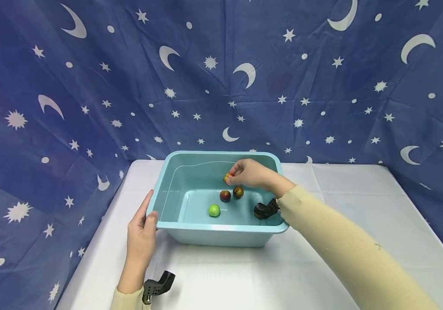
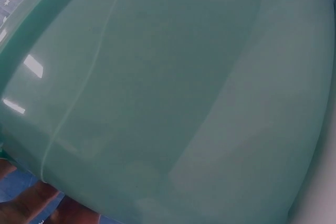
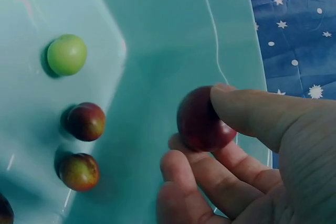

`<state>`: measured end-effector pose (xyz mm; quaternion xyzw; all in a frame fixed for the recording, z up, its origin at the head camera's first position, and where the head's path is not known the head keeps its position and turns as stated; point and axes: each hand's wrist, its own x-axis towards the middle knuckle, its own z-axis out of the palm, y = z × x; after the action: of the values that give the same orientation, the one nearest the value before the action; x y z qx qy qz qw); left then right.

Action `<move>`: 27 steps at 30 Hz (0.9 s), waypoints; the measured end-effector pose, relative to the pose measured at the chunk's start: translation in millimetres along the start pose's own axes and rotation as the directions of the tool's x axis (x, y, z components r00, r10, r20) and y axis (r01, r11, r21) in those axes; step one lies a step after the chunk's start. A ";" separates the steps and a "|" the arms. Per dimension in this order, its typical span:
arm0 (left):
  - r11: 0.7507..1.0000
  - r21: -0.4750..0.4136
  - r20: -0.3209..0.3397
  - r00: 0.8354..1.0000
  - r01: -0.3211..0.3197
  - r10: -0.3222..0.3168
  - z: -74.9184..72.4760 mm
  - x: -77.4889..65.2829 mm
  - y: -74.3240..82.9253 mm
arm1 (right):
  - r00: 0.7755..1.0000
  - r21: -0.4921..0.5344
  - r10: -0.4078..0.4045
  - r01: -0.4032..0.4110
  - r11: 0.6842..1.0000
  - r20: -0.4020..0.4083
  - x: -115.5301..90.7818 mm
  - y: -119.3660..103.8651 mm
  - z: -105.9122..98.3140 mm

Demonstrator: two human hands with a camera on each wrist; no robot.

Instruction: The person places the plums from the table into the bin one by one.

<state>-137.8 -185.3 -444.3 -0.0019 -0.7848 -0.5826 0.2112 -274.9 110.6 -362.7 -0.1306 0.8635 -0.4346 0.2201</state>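
The plum (image 3: 198, 120) was pinched in the right hand (image 1: 253, 174) over the basin (image 1: 221, 226), which the left hand (image 1: 141, 234) gripped.

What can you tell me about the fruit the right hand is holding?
The fruit is round and smooth-skinned with a slight shine: deep red-purple in the right wrist view, yellow and red on the side facing the head camera. The right hand pinches it between thumb and fingers, which hide part of it. It appears held above the floor of the blue basin, toward the far wall. No cut shows on the visible skin.
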 end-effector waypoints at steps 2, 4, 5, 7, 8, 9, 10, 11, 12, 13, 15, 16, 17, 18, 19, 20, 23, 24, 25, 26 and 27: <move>1.000 -0.003 0.002 1.000 -0.001 0.001 0.1 0.1 0.5 | 1.000 -0.020 0.014 -0.014 1.000 0.009 -0.7 -0.7 0.6; 1.000 -0.003 0.002 1.000 -0.001 0.001 0.5 0.4 1.0 | 1.000 -0.040 0.028 -0.028 0.999 0.009 -1.1 -0.9 0.6; 1.000 -0.005 0.003 1.000 -0.002 0.002 0.6 0.6 1.3 | 0.999 -0.047 0.034 -0.033 0.998 0.008 -1.2 -1.0 0.5; 1.000 -0.013 0.005 1.000 -0.002 0.002 0.7 0.9 1.7 | 0.999 -0.056 0.041 -0.040 0.998 0.005 -0.9 -0.8 0.2; 1.000 -0.013 0.004 1.000 -0.002 0.002 0.7 1.1 1.9 | 0.999 -0.059 0.042 -0.042 0.997 0.003 -0.9 -1.0 0.0; 1.000 -0.013 0.003 1.000 0.000 0.000 0.6 1.3 1.8 | 0.999 -0.061 0.043 -0.043 0.997 0.002 -0.9 -1.2 -0.1; 1.000 -0.015 0.004 1.000 0.001 -0.001 0.4 1.4 1.7 | 0.999 -0.060 0.043 -0.043 0.997 0.001 -0.9 -1.3 -0.1; 1.000 -0.017 0.004 1.000 0.000 0.000 0.3 1.5 1.7 | 0.999 -0.059 0.043 -0.043 0.997 0.001 -0.6 -1.5 0.0; 1.000 -0.017 0.003 1.000 0.001 -0.001 0.2 1.5 1.7 | 0.999 -0.058 0.041 -0.041 0.997 0.002 -0.7 -1.5 0.0; 1.000 -0.015 0.002 1.000 0.002 -0.002 0.3 1.4 1.7 | 0.999 -0.057 0.041 -0.040 0.998 0.002 -0.8 -1.9 0.0; 1.000 -0.015 0.001 1.000 0.002 -0.002 0.4 1.6 1.3 | 0.999 -0.050 0.039 -0.039 0.998 0.001 -0.9 -2.2 0.1; 1.000 -0.014 0.001 1.000 0.000 0.000 0.5 1.6 1.4 | 0.999 -0.049 0.038 -0.038 0.998 0.000 -1.0 -2.3 0.0; 1.000 -0.015 0.002 1.000 -0.001 0.001 0.5 1.6 1.5 | 0.999 -0.049 0.037 -0.037 0.998 -0.002 -1.2 -2.3 -0.1; 1.000 -0.016 0.001 1.000 -0.003 0.003 0.6 1.6 1.6 | 0.999 -0.048 0.035 -0.035 0.998 -0.003 -1.5 -2.4 -0.3; 1.000 -0.017 0.002 1.000 -0.005 0.005 0.6 1.7 1.7 | 0.999 -0.045 0.035 -0.035 0.998 -0.005 -1.7 -2.6 -0.5; 1.000 -0.019 0.003 1.000 -0.006 0.006 0.7 1.6 1.9 | 0.999 -0.041 0.035 -0.035 0.999 -0.005 -2.0 -2.8 -0.7; 1.000 -0.015 0.004 1.000 -0.010 0.010 0.7 1.1 2.5 | 0.999 -0.025 0.037 -0.037 0.999 0.000 -3.1 -3.4 -1.5; 1.000 -0.012 0.004 1.000 -0.011 0.011 0.7 0.9 2.7 | 0.999 -0.020 0.039 -0.039 0.999 0.001 -3.4 -3.7 -1.7; 1.000 -0.009 0.003 1.000 -0.010 0.010 0.7 0.6 2.9 | 0.999 -0.019 0.039 -0.039 0.999 0.000 -3.6 -3.9 -2.0; 1.000 -0.006 0.003 1.000 -0.009 0.009 0.7 0.3 3.2 | 0.999 -0.022 0.037 -0.037 0.999 -0.001 -4.3 -4.1 -2.4; 1.000 0.001 0.003 1.000 -0.010 0.010 0.6 0.0 3.5 | 0.999 -0.024 0.037 -0.037 0.999 -0.002 -5.0 -4.1 -3.1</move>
<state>-137.1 -183.6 -441.3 -0.0064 -0.7855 -0.5811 0.2129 -272.0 112.4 -356.4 -0.1169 0.8710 -0.4204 0.2257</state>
